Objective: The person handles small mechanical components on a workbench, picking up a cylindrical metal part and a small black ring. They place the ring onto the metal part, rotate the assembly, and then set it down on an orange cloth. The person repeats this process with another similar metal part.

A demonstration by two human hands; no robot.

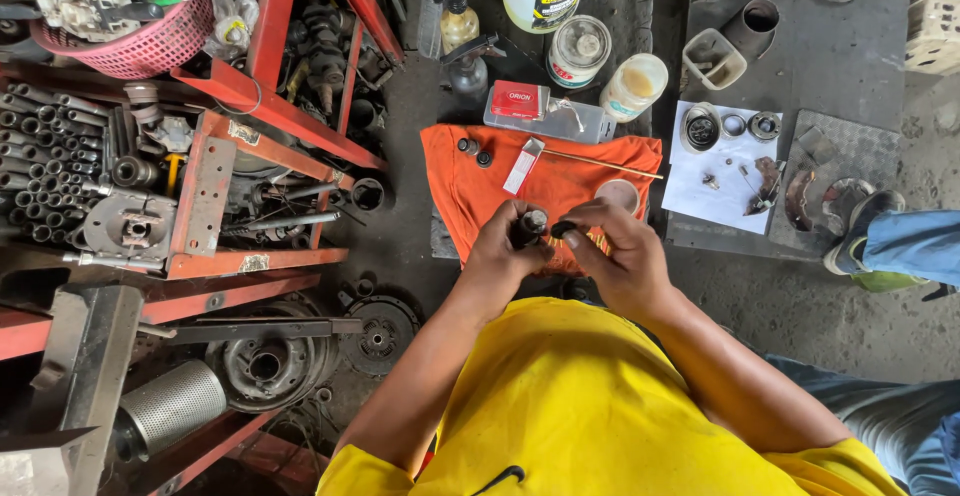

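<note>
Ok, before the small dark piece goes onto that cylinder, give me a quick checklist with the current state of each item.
1. Left hand grips the dark cylindrical part firmly: ok, fingers wrapped round it, its end facing up.
2. Right hand has the small dark piece pinched at the fingertips: ok.
3. Piece lined up with the cylinder's end: not ok, it sits just to the side.
4. Cylinder's end free of dirt: cannot tell, too small.
5. Orange cloth lies under both hands to catch a dropped piece: ok.
6. Spare small parts within reach: ok, two dark round bits lie on the cloth.
</note>
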